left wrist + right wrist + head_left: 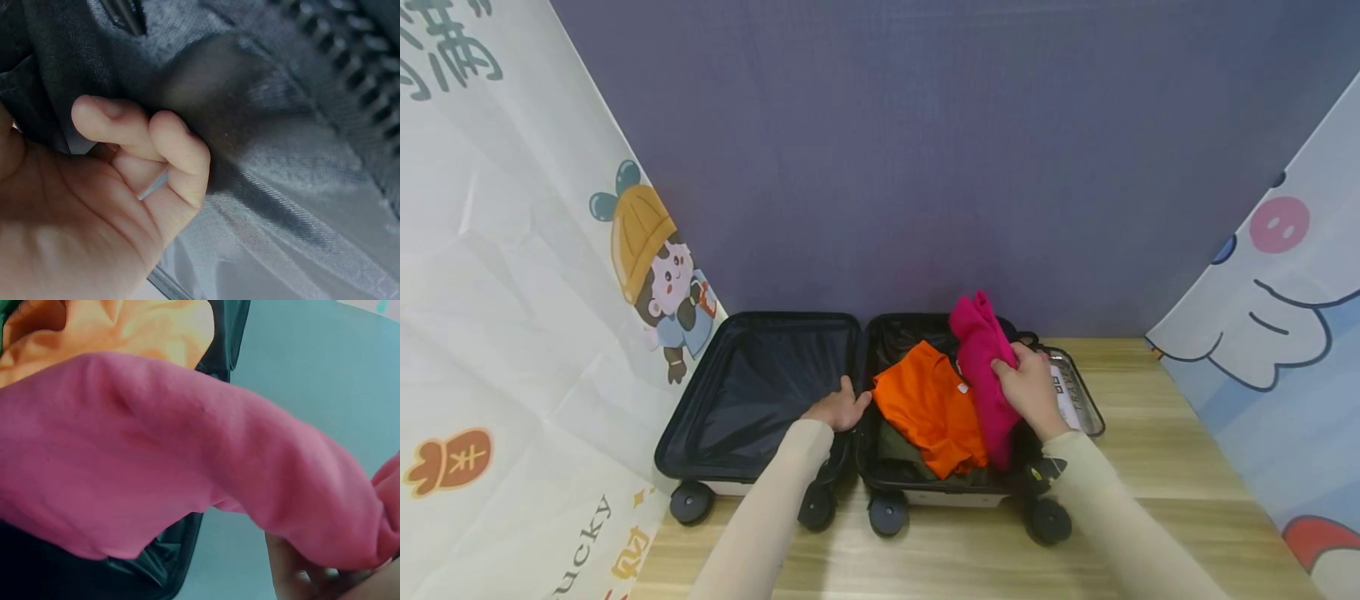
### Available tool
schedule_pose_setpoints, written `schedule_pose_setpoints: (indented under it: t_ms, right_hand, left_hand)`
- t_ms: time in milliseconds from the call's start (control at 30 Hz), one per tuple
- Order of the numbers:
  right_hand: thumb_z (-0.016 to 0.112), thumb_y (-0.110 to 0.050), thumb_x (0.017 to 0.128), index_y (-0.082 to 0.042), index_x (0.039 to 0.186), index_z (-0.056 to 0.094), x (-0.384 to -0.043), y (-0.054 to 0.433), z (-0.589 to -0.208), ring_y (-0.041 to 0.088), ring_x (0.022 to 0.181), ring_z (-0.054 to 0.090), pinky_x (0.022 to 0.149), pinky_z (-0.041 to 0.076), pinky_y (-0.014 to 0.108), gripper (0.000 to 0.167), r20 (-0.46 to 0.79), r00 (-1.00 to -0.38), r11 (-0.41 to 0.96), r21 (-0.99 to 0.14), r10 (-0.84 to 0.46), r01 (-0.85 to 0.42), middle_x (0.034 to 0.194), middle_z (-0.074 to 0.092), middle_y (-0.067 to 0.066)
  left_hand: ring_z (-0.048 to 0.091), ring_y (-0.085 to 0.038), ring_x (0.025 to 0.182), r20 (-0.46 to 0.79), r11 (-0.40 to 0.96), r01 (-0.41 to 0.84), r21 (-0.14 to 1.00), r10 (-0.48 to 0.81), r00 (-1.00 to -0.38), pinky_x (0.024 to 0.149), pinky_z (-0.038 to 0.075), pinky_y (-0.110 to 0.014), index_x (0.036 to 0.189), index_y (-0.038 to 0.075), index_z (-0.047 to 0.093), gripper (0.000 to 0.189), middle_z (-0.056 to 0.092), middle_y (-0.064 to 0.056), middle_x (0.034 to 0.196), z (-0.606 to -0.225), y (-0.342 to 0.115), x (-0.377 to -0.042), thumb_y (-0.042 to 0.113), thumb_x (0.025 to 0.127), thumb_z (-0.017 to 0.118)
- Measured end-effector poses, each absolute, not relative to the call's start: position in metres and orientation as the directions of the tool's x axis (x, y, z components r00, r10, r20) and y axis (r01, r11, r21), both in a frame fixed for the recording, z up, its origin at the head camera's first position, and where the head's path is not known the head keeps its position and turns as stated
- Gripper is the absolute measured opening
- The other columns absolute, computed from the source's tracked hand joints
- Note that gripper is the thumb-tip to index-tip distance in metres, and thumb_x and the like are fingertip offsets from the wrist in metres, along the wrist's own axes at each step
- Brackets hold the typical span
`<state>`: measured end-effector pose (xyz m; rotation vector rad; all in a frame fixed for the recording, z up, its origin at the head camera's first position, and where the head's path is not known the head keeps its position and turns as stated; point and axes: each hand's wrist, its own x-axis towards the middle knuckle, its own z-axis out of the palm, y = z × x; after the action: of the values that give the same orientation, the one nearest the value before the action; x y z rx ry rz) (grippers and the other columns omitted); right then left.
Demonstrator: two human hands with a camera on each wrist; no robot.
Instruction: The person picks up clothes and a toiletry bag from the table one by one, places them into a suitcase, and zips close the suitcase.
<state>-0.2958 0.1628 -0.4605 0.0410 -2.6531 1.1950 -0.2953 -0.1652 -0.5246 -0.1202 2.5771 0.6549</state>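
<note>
A black-lined suitcase (752,400) lies spread open on the wooden surface, its two halves side by side. My right hand (1033,390) grips a bright pink piece of clothing (985,367) by its right side, over the right half. In the right wrist view the pink cloth (187,450) hangs in a thick fold from the fingers, which are partly hidden. Beneath and left of it, an orange garment (928,408) with a small white tag lies on dark green cloth (897,446). My left hand (841,410), holding nothing, has loosely curled fingers (181,150) beside the dark lining near the middle edge.
A clear pouch with dark edging and printed lettering (1078,396) lies right of the suitcase. Black wheels (888,512) stick out along the front. A grey-blue wall (925,167) stands close behind, with printed sheets (497,292) to the left and right.
</note>
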Motion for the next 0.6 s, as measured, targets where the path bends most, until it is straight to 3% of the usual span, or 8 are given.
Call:
schedule_pose_setpoints:
  t_ms: [200, 433, 600]
  right_hand:
    - [0.059, -0.019, 0.1, -0.004, 0.098, 0.061, -0.295, 0.149, -0.467, 0.029, 0.075, 0.055, 0.065, 0.04, 0.034, 0.015, 0.147, -0.989, 0.645, -0.758, 0.028, -0.094, 0.077, 0.059, 0.012]
    - [0.058, -0.024, 0.099, -0.008, 0.114, 0.067, -0.296, 0.132, -0.485, 0.032, 0.086, 0.064, 0.075, 0.049, 0.042, 0.024, 0.098, -0.995, 0.674, -0.734, -0.007, -0.077, 0.101, 0.073, 0.016]
    - [0.059, -0.022, 0.098, -0.007, 0.116, 0.066, -0.294, 0.119, -0.497, 0.031, 0.088, 0.063, 0.082, 0.052, 0.046, 0.024, 0.064, -0.997, 0.67, -0.738, -0.045, -0.078, 0.102, 0.072, 0.015]
  left_hand:
    - [0.044, -0.039, 0.146, -0.455, 0.883, -0.187, 0.432, 0.034, -0.89, 0.119, 0.036, -0.053, 0.165, 0.005, 0.0, 0.084, 0.04, -0.022, 0.161, -0.524, -0.166, -0.293, 0.058, 0.108, 0.03]
    - [0.042, -0.04, 0.147, -0.465, 0.878, -0.19, 0.439, 0.041, -0.884, 0.119, 0.035, -0.054, 0.165, 0.006, -0.003, 0.084, 0.038, -0.022, 0.162, -0.524, -0.166, -0.295, 0.059, 0.108, 0.031]
    - [0.041, -0.038, 0.148, -0.463, 0.877, -0.197, 0.439, 0.033, -0.886, 0.12, 0.034, -0.053, 0.165, 0.008, -0.003, 0.085, 0.037, -0.02, 0.163, -0.527, -0.166, -0.296, 0.06, 0.107, 0.03]
